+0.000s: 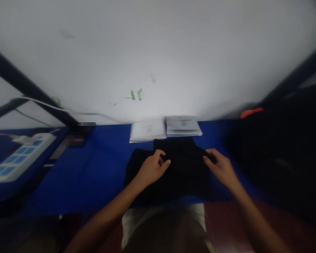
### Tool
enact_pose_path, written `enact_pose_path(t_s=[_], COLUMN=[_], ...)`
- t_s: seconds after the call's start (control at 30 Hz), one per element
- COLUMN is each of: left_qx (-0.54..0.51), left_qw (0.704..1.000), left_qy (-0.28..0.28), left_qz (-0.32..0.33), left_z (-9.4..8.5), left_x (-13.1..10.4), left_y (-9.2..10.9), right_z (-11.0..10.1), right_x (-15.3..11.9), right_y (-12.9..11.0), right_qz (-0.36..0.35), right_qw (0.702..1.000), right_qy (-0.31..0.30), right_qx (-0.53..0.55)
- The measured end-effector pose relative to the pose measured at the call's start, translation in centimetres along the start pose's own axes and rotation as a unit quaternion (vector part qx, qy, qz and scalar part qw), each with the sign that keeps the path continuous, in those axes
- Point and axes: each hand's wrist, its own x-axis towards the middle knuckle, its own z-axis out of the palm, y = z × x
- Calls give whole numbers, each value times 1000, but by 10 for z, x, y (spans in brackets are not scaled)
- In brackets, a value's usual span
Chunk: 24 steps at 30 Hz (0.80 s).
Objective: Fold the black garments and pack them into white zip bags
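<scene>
Black cloth (184, 175) lies folded or bunched on the blue table cover (79, 172), in front of the person and just before two flat packets (149, 130); the step in hand looks like straightening it. The left hand (154, 167) is over its left part, thumb apart from the bent forefinger; the right hand (219, 167) has thumb and forefinger at the right edge, but I cannot tell whether they pinch it. The next move seems to call for a sure hold on both sides and an even pull. Dimness and blur swallow the folds, the print on the packets is unreadable, and the dark heap (279, 158) at right runs out of view
</scene>
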Motion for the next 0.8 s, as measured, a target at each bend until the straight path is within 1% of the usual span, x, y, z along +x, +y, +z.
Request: enact_pose_path(t_s=[0.1,0.2,0.27,0.33,0.37,0.4,0.5,0.57,0.6,0.63,0.7,0.77,0.8], left_qx=[-10,-4,3,-14,-35,-61,-136,-172,-186,-198,-217,-233,-241], left_qw=[999,999,999,999,998,995,979,966,960,957,955,954,953], left_qy=[-30,-39,-36,-26,-20,-14,12,35,46,60,98,137,149], left_qz=[-2,-11,-6,25,48,75,153,192,202,203,178,132,110], left_z=[15,24,27,28,28,28,26,23,21,19,14,8,5], left_x=[8,14,16,14,13,11,6,5,5,6,9,14,18], left_y=[7,13,16,22,25,29,43,51,53,54,54,48,44], right_z=[1,3,1,-6,-9,-13,-22,-23,-21,-19,-10,3,10], right_x=[-7,-8,-6,-1,3,8,29,47,55,62,70,69,66], right_y=[23,35,33,20,10,-2,-39,-55,-59,-61,-59,-53,-50], right_qz=[9,1,-35,-85,-111,-136,-192,-201,-193,-175,-112,-21,27], right_qw=[999,996,993,990,989,987,972,949,934,916,880,847,831], right_qy=[-7,-12,10,18,7,-19,-137,-233,-283,-331,-407,-444,-447], right_qx=[-49,-90,-111,-110,-98,-77,8,69,104,142,217,292,330])
